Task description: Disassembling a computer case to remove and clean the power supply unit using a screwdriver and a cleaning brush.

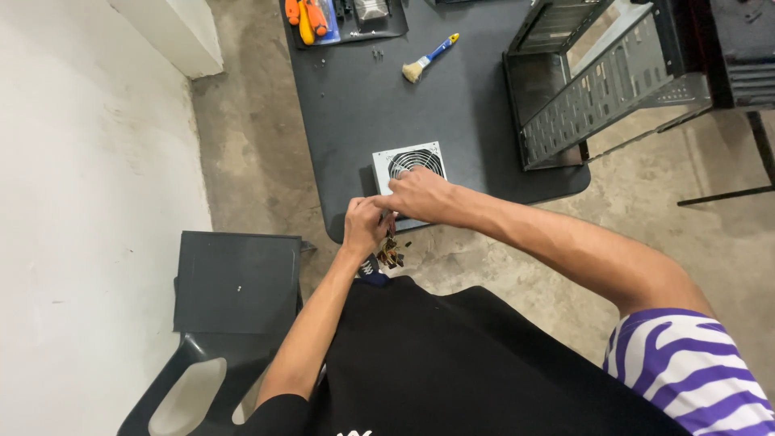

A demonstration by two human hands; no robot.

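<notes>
A grey power supply unit point(408, 165) with a round fan grille on top sits at the near edge of the dark desk point(476, 121). Both hands meet at its front side. The right hand point(420, 194) lies over the unit's near edge, fingers curled down against it. The left hand point(367, 226) is closed just beside it, pinching what looks like a bundle of cables point(391, 252) whose connectors hang below the desk edge, though the grip itself is hard to make out.

Farther back on the desk lie a small brush point(428, 60) with a blue and yellow handle and a tray of orange-handled tools point(311, 18). An open, empty computer case point(597, 73) stands on the right side of the desk. A dark plastic chair point(230, 307) stands on the concrete floor to the left.
</notes>
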